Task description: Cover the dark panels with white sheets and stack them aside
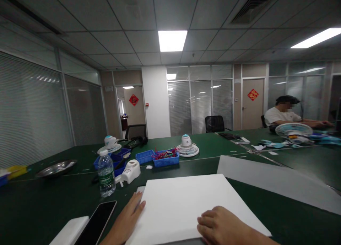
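A large white sheet [186,202] lies flat on the green table [53,198] right in front of me. My left hand [128,216] rests at the sheet's left edge, fingers stretched out and flat. My right hand [221,225] lies on the sheet's near part, fingers loosely curled down on the paper, holding nothing that I can see. A black phone [97,223] lies just left of my left hand, next to a white box [70,232].
A water bottle [106,174], a white fan part [130,171], blue trays [165,159] and small fans [187,147] stand further back. A metal bowl [56,168] is at left. Another grey-white sheet [274,181] lies to the right. A person [282,115] sits at far right.
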A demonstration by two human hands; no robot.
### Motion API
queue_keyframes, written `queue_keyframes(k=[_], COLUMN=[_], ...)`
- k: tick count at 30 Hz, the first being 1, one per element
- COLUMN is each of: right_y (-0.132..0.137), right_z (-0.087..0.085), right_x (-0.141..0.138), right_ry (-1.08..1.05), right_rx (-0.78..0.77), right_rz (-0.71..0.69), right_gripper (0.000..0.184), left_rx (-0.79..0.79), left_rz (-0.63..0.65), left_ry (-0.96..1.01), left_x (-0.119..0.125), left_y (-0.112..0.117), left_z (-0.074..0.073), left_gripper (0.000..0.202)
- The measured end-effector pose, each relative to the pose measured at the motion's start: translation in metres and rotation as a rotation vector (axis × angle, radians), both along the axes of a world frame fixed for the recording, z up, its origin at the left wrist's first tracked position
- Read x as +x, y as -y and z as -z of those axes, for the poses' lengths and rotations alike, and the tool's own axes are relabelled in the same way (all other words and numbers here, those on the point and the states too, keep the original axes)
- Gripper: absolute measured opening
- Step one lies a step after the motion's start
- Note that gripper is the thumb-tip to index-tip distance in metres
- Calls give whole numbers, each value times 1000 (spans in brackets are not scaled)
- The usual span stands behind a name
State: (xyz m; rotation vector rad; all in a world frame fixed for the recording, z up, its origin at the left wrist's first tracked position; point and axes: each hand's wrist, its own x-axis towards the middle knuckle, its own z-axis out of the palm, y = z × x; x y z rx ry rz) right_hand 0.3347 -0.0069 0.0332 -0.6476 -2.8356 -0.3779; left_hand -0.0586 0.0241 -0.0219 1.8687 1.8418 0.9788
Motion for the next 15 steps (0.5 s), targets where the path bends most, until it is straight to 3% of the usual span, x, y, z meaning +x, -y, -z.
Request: queue_keyframes(k=[4, 6, 10, 15], right_y=[-2, -22, -83, -131], right_z=[-7, -2, 15, 32], right_x=[7, 26, 98, 194], right_ry=[-65, -172, -319, -365], right_rx=[-116, -183, -62, -59], right_rz=[-103, -15, 569, 1058], right_gripper=[24, 30, 44, 66], left_rx=[-21, -35, -25, -10], left_rz=[22, 41, 78, 120], left_ry=[-101, -111, -106, -89], left_x=[2, 2, 1, -1], left_y=[4, 6, 8, 8], left_z=[-5, -7, -7, -5], left_gripper=[72, 70, 69, 62])
